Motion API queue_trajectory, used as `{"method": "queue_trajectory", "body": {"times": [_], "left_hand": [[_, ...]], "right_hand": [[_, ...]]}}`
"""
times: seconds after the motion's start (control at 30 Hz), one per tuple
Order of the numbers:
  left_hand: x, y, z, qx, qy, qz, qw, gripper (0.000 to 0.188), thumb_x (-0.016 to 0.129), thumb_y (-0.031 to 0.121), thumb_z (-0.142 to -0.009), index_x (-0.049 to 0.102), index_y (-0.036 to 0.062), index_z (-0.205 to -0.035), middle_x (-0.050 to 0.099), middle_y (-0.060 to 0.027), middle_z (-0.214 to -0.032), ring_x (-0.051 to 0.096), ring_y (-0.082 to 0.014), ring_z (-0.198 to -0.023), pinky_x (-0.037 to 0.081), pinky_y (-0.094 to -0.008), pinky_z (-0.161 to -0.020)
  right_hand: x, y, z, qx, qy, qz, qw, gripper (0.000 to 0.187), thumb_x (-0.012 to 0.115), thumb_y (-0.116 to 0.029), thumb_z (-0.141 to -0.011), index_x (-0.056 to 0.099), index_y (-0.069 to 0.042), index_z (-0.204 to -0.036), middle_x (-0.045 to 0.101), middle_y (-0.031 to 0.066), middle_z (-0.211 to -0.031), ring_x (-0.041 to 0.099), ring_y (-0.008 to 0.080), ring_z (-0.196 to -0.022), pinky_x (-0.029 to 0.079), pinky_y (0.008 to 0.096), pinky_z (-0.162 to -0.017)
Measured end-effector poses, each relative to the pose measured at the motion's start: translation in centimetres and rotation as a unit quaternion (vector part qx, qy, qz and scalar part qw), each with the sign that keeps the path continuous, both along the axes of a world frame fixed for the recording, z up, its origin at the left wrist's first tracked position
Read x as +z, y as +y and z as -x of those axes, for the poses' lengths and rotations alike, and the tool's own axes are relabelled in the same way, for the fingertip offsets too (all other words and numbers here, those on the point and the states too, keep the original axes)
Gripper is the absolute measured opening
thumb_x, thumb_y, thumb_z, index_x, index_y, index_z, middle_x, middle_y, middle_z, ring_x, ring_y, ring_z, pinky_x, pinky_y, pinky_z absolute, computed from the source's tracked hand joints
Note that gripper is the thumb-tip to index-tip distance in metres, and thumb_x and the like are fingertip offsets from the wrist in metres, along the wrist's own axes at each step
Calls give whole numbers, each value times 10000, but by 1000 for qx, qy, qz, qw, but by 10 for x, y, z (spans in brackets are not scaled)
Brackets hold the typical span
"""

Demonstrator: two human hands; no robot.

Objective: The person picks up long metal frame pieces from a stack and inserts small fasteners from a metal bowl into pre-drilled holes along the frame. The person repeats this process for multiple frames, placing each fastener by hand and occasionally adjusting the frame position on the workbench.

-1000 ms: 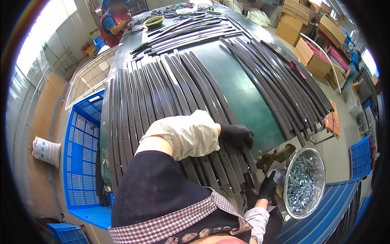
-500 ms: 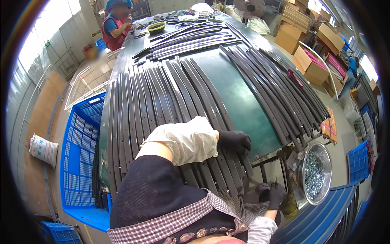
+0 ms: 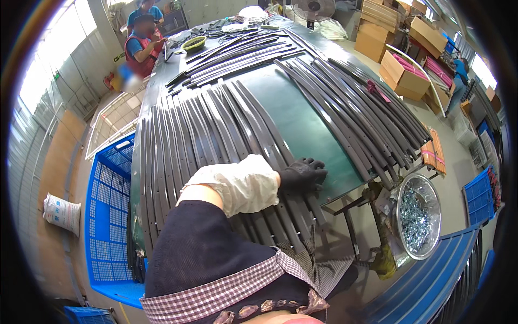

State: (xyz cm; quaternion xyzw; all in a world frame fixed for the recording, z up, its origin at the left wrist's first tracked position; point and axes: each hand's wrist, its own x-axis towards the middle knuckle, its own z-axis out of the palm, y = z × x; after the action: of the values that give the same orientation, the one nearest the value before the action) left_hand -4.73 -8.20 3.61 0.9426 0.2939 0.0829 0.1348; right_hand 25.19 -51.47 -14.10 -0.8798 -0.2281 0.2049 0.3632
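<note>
My left hand (image 3: 303, 175), in a black glove below a white sleeve cover, lies across the right edge of a row of long dark metal strips (image 3: 202, 140). Its fingers are slightly bent and spread apart, over the outermost strips. The strips lie side by side along the table, with small holes near their near ends. My forearm covers part of the row. My right hand is out of view.
A green table (image 3: 307, 116) bears more dark strips (image 3: 356, 116) at right. A metal bowl of small shiny hardware (image 3: 414, 216) stands at near right. A blue crate (image 3: 108, 227) stands at left. Two people (image 3: 143, 43) are at the far left, another (image 3: 459, 78) at far right.
My right hand, earlier low beside the bowl, has gone out of view. My left hand's fingers have spread from a more closed shape. The whole view has shifted slightly.
</note>
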Motion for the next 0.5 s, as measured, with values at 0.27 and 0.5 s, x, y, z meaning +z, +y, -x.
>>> {"method": "queue_trajectory", "body": {"times": [0.27,0.5], "left_hand": [[14,5,-13,-66,48,-29,996,488,689,341,-818,541,106,-1219,497,-182,-1314,467,-425,-1218,391,-570,-987],[18,8,-37,-108,115,-137,978,401,708,273,-554,629,129,-920,514,-157,-1164,511,-406,-1126,438,-569,-875]], "right_hand": [[-46,101,55,36,200,-92,975,450,541,-369,-999,640,70,-1002,652,278,-1003,604,450,-918,477,464,-805],[-24,127,15,26,289,-86,953,448,537,-366,-1001,638,70,-1012,652,272,-1011,604,442,-925,477,458,-814]]}}
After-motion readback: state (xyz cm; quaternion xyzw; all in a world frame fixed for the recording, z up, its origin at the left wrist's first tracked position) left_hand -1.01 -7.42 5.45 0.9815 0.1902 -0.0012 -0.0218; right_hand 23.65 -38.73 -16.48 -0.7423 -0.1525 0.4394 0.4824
